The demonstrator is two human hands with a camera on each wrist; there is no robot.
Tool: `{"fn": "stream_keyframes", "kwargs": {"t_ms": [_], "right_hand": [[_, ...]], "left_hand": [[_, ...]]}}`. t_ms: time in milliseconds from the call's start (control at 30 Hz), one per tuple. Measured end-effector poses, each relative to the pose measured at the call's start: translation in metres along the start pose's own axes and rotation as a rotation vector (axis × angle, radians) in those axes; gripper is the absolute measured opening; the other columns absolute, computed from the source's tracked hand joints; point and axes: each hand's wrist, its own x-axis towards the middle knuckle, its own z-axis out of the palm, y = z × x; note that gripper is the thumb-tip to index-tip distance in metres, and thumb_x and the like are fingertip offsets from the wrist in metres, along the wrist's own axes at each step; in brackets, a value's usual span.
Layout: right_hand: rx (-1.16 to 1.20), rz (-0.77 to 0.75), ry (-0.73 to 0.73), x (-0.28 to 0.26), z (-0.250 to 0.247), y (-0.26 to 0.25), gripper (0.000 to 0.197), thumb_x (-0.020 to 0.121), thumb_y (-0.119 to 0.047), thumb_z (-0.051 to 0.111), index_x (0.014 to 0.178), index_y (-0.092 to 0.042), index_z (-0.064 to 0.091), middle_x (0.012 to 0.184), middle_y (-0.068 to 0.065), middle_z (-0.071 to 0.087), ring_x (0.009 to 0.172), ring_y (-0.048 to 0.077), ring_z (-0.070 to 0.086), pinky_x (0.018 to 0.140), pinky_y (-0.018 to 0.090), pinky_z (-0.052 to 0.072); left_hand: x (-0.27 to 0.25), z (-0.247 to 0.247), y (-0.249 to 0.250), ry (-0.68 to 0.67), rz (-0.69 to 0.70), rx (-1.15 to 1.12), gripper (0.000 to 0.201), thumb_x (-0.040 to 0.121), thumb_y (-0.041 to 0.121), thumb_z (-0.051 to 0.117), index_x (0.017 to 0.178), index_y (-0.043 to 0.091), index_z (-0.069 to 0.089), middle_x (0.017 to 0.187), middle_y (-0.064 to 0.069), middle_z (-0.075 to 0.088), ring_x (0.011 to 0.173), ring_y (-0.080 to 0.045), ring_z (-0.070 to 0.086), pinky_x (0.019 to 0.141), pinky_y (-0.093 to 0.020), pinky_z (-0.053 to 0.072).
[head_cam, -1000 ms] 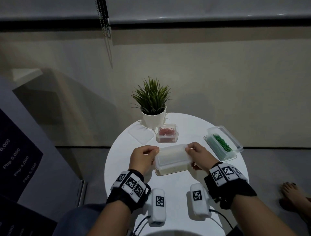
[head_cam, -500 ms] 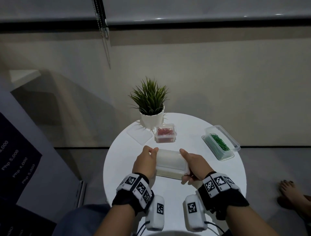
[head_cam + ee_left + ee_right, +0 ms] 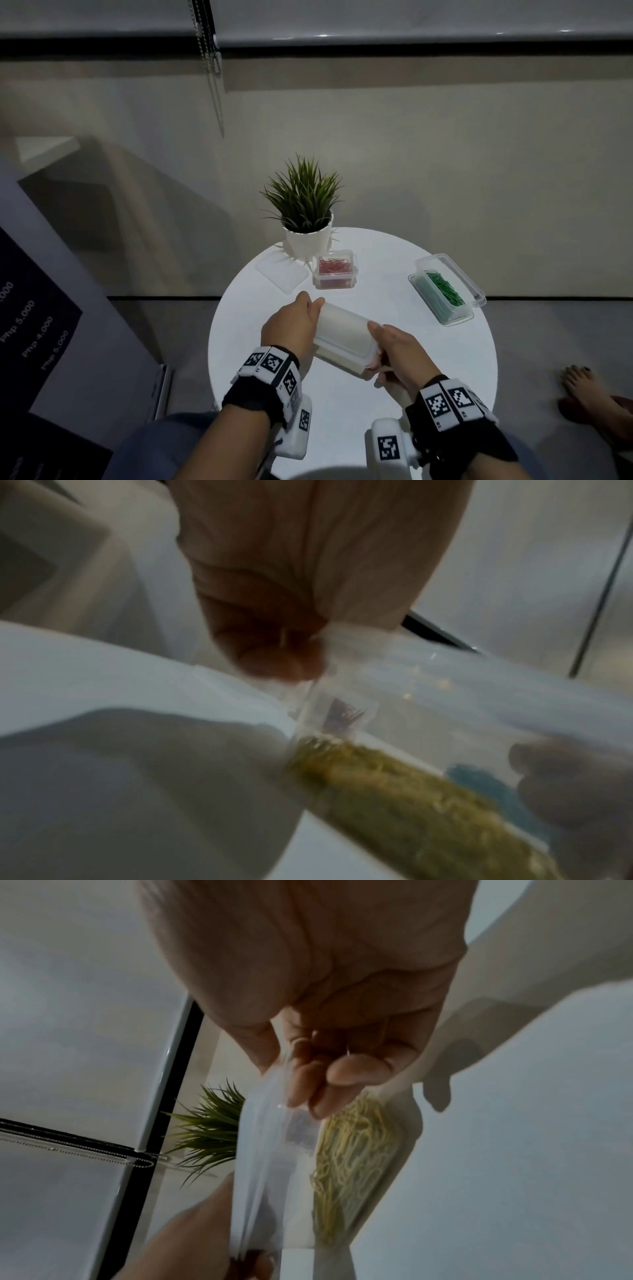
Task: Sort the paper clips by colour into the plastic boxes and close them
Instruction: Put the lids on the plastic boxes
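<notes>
Yellow paper clips (image 3: 349, 1164) fill a lidded translucent plastic box (image 3: 342, 334) gripped at both ends. Left hand (image 3: 291, 325) clamps its far end, right hand (image 3: 399, 349) its near end, fingers curled underneath.

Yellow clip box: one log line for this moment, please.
yellow clip box: lid on, tilted | left hand, right hand: grip its ends | red box, green box: open

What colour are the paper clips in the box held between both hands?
Yellow paper clips, clearest in the right wrist view.
</notes>
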Motion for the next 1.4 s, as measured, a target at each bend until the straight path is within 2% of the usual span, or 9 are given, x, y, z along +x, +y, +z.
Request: {"fn": "stream_keyframes", "kwargs": {"t_ms": [133, 267, 500, 667, 800, 933, 1100, 1267, 1400], "right_hand": [[0.048, 0.011, 0.014, -0.004, 0.0, 0.002, 0.029, 0.095, -0.032, 0.054, 0.081, -0.007, 0.057, 0.054, 0.012, 0.049, 0.05, 0.028, 0.05, 0.043, 0.025, 0.03], [0.073, 0.016, -0.011, -0.008, -0.009, 0.003, 0.029, 0.095, -0.031, 0.054, 0.081, -0.006, 0.056, 0.058, 0.014, 0.048, 0.055, 0.029, 0.049, 0.043, 0.025, 0.028], [0.103, 0.013, 0.004, -0.015, -0.01, 0.001, 0.035, 0.095, -0.031, 0.053, 0.07, -0.007, 0.051, 0.055, 0.014, 0.047, 0.056, 0.028, 0.049, 0.046, 0.027, 0.032], [0.167, -0.009, 0.152, -0.029, -0.025, -0.004, 0.036, 0.095, -0.03, 0.054, 0.073, -0.003, 0.047, 0.052, 0.014, 0.051, 0.046, 0.026, 0.051, 0.061, 0.047, 0.052], [0.261, -0.034, 0.285, -0.028, -0.04, -0.008, 0.037, 0.094, -0.031, 0.057, 0.078, 0.003, 0.056, 0.066, 0.019, 0.065, 0.058, 0.03, 0.066, 0.066, 0.047, 0.06], [0.335, -0.035, 0.281, 0.002, -0.032, -0.024, 0.038, 0.095, -0.03, 0.055, 0.092, 0.008, 0.061, 0.075, 0.019, 0.071, 0.059, 0.022, 0.07, 0.06, 0.036, 0.059], [0.354, -0.017, 0.262, 0.056, -0.018, -0.05, 0.042, 0.098, -0.034, 0.05, 0.105, 0.007, 0.058, 0.078, 0.016, 0.069, 0.058, 0.02, 0.068, 0.056, 0.035, 0.058], [0.31, 0.071, 0.14, 0.076, -0.017, -0.073, 0.059, 0.099, -0.044, 0.041, 0.108, 0.011, 0.057, 0.081, 0.015, 0.068, 0.074, 0.026, 0.066, 0.043, 0.028, 0.056], [0.059, -0.075, 0.217, 0.041, -0.031, -0.079, 0.036, 0.094, -0.034, 0.056, 0.089, 0.002, 0.06, 0.064, 0.012, 0.069, 0.057, 0.026, 0.065, 0.05, 0.034, 0.058]], "left_hand": [[0.016, -0.003, 0.007, -0.156, -0.045, -0.003, 0.053, 0.097, 0.058, 0.022, 0.068, 0.018, 0.042, 0.074, 0.001, 0.053, 0.076, -0.022, 0.052, 0.073, -0.032, 0.039], [0.021, 0.012, 0.009, -0.139, -0.094, -0.191, 0.06, 0.094, 0.064, 0.028, 0.061, 0.015, 0.037, 0.064, -0.001, 0.047, 0.067, -0.021, 0.048, 0.07, -0.032, 0.04], [0.027, 0.016, 0.014, -0.14, -0.127, -0.203, 0.069, 0.098, 0.057, 0.023, 0.09, 0.005, 0.067, 0.091, -0.007, 0.066, 0.09, -0.028, 0.06, 0.081, -0.033, 0.042], [0.034, 0.007, 0.018, -0.042, -0.052, -0.208, 0.058, 0.099, 0.054, 0.019, 0.074, 0.016, 0.054, 0.086, -0.006, 0.066, 0.084, -0.028, 0.06, 0.081, -0.035, 0.046], [0.061, -0.011, -0.01, 0.096, -0.023, -0.026, 0.024, 0.098, 0.027, 0.037, 0.108, 0.016, 0.056, 0.121, -0.008, 0.057, 0.108, -0.03, 0.054, 0.09, -0.039, 0.045], [0.082, -0.015, -0.037, -0.119, 0.024, 0.262, 0.054, 0.094, 0.012, 0.039, 0.147, 0.017, 0.027, 0.155, 0.0, 0.022, 0.138, -0.027, 0.025, 0.106, -0.042, 0.034], [0.08, -0.012, -0.055, -0.226, 0.105, 0.381, 0.059, 0.096, 0.01, 0.035, 0.151, 0.017, 0.015, 0.161, 0.001, 0.008, 0.148, -0.023, 0.009, 0.116, -0.038, 0.021], [0.071, -0.01, -0.055, -0.121, 0.215, 0.456, 0.042, 0.093, 0.008, 0.037, 0.134, 0.015, 0.039, 0.139, -0.005, 0.04, 0.131, -0.025, 0.039, 0.102, -0.034, 0.035], [0.067, -0.014, -0.051, -0.109, 0.254, 0.505, 0.03, 0.091, 0.009, 0.04, 0.12, 0.015, 0.047, 0.117, -0.004, 0.047, 0.1, -0.025, 0.055, 0.074, -0.031, 0.038]]}}
